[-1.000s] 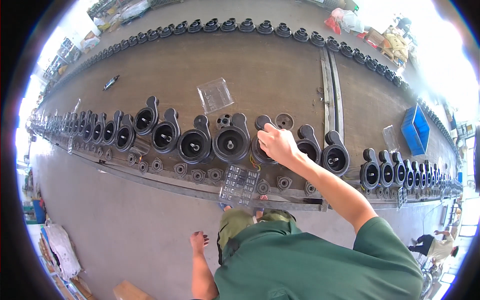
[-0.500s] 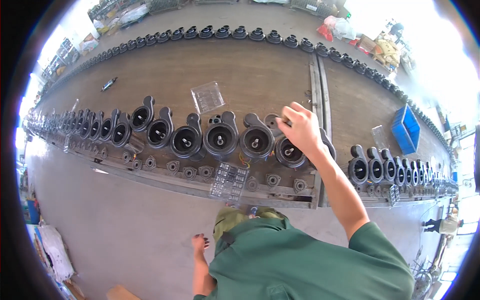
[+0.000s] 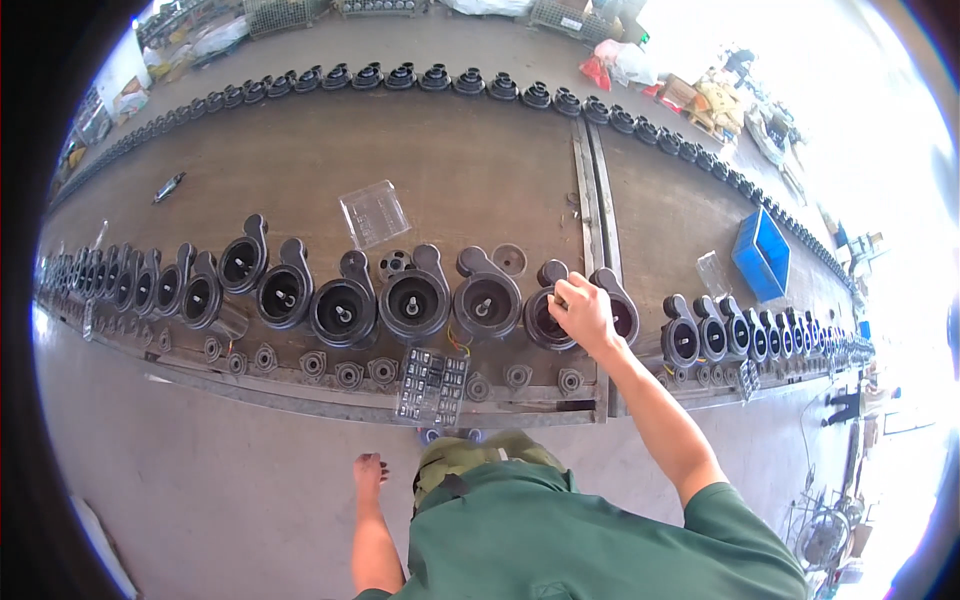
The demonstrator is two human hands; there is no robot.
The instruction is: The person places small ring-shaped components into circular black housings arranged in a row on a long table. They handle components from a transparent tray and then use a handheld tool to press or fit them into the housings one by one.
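My right hand (image 3: 584, 312) reaches over the table, its fingers pinched together above the open bowl of a black round housing (image 3: 541, 328). Whatever the fingertips hold, if anything, is too small to make out. Another black housing (image 3: 622, 322) sits just right of the hand, partly covered by it. To the left, a housing (image 3: 487, 308) with a metal shaft in its middle stands in the same row. My left hand (image 3: 370, 468) hangs low beside my body, away from the table. Its fingers are loosely bent and apart, with nothing visible in them.
A clear tray of small metal parts (image 3: 432, 388) lies at the near edge, among grey flanges (image 3: 349, 375). Beyond the row are an empty clear tray (image 3: 375, 214), a round disc (image 3: 510, 260) and a blue crate (image 3: 762, 256). A metal seam (image 3: 597, 200) divides the table.
My right hand has come nearer, from beside the round disc to over the bowl of the housing. The whole view has shifted. My left hand still hangs low.
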